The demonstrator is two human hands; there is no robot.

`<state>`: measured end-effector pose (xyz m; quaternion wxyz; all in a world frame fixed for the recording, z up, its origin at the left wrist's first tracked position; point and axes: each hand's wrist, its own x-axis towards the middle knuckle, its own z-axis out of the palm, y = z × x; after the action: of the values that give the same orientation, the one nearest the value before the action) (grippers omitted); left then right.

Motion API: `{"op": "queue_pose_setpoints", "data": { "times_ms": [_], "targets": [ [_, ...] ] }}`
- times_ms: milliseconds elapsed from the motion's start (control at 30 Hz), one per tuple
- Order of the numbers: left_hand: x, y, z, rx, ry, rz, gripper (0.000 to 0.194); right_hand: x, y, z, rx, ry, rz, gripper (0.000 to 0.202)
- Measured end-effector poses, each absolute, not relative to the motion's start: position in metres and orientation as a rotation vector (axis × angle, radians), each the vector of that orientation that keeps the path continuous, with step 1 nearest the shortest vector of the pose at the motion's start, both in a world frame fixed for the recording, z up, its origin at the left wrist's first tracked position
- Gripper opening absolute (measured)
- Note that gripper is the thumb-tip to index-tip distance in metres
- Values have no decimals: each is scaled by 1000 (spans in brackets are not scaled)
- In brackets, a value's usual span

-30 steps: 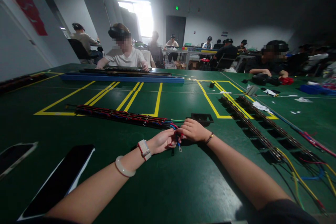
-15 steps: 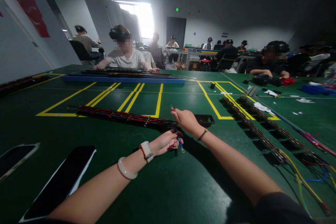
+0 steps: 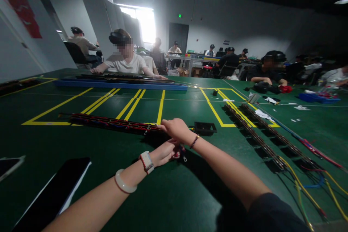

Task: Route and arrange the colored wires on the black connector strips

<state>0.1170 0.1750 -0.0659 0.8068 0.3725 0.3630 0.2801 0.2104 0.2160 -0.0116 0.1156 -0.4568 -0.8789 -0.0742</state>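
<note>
A long wire harness point(image 3: 108, 122) of red, black and blue wires lies across the green table, its right end running under my hands. My left hand point(image 3: 165, 152) is closed around that end; wires and a metal ring terminal point(image 3: 185, 159) stick out past its fingers. Just above it, my right hand point(image 3: 176, 129) crosses over, fingers pinched together at the harness and pointing left. What sits between those fingertips is hidden. A black rectangular frame-like part point(image 3: 205, 128) lies to the right of my right hand.
Two dark wire-and-bar assemblies point(image 3: 252, 134) with yellow and blue leads lie on the right. A phone-like dark slab point(image 3: 54, 192) is at the lower left. Across the table, a person point(image 3: 126, 59) sits behind a blue channel point(image 3: 119, 85). Yellow tape point(image 3: 160, 107) marks the tabletop point(image 3: 174, 203).
My right hand has moved left and down from holding up a red-sleeved ring terminal to the harness. My left hand keeps its grip. The view has shifted slightly.
</note>
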Motion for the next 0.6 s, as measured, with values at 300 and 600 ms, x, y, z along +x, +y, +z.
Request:
{"op": "queue_pose_setpoints", "data": {
  "times_ms": [300,600],
  "targets": [
    [112,175,-55,1007,842,555,14,297,211,-66,-1286,-2419,-411,24],
    [97,189,-41,1567,1073,331,24,299,214,-72,-1283,-2492,-376,22]
  ]
}}
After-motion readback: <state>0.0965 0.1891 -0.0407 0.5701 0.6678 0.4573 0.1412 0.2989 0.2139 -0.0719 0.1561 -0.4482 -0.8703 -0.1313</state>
